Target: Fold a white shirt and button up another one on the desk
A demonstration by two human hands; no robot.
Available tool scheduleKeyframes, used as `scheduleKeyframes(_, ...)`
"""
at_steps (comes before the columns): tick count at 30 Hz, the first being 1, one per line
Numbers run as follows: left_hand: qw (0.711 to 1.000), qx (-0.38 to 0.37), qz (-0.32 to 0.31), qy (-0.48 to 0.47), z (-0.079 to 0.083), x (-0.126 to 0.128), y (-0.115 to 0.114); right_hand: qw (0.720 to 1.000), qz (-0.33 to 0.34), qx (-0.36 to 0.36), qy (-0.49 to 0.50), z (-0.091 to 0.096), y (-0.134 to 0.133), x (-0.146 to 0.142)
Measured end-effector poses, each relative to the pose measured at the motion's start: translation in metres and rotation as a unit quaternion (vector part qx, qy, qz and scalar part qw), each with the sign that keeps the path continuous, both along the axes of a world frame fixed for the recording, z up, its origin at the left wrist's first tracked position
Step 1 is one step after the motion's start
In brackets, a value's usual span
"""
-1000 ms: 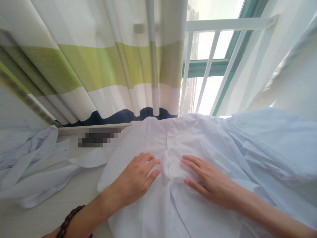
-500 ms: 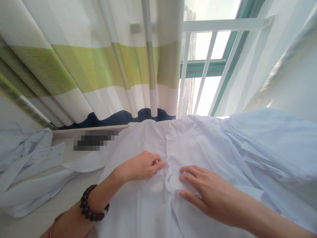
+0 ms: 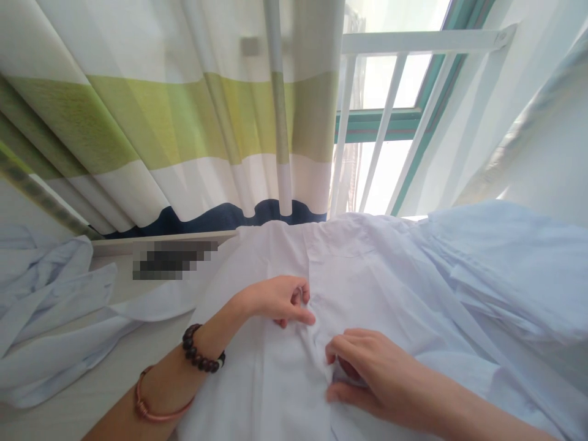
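Observation:
A white coat (image 3: 367,275) lies spread out in front of me, with its front opening running lengthwise down the middle. On the left side of that opening, my left hand (image 3: 280,300) has its fingers curled and its thumb at the edge, with a fold of cloth between them. Lower and to the right, my right hand (image 3: 367,373) bends its fingers and thumb round the overlapping edge. The cloth bunches slightly between the two hands. Part of the gripped edge is hidden behind my fingers.
Other white cloth lies crumpled at the left (image 3: 46,288), and a folded white pile (image 3: 514,269) rests at the right. A blurred-out dark item (image 3: 172,258) sits near the back edge. Behind hang a striped curtain (image 3: 184,122) and a white railing (image 3: 413,41) before the window.
My right hand has moved down and bent its outstretched fingers onto the coat's edge. My left hand has shifted slightly right, and its fingers have curled more around the cloth.

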State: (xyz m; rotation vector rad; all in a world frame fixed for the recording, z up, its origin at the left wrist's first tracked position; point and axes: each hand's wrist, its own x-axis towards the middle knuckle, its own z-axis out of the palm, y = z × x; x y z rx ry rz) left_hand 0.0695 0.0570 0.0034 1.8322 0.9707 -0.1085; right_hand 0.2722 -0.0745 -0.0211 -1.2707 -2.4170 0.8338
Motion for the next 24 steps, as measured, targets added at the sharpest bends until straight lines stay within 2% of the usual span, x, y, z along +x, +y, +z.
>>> scheduleKeyframes(3,1.000,-0.025,-0.007,0.003,-0.001,0.000,0.002,0.999,0.021,-0.015,0.039,-0.003,0.008,0.003)
scheduleKeyframes(7,1.000,-0.002,-0.004,0.020,-0.002,0.002,0.000,0.993,0.008,-0.061,0.103,-0.005,0.011,0.008)
scheduleKeyframes(10,0.998,0.053,-0.033,0.023,0.003,0.003,-0.005,0.987,-0.018,-0.075,0.142,-0.007,0.009,0.010)
scheduleKeyframes(15,0.983,0.127,-0.134,0.013,0.014,0.005,-0.012,0.980,-0.054,-0.060,0.182,-0.012,0.005,0.011)
scheduleKeyframes(21,0.932,0.271,-0.230,-0.065,0.013,0.010,-0.023,0.976,-0.041,-0.044,0.211,-0.015,0.004,0.011)
scheduleKeyframes(24,0.916,0.314,-0.246,-0.046,0.013,0.013,-0.029,0.975,-0.038,-0.031,0.217,-0.017,0.003,0.010)
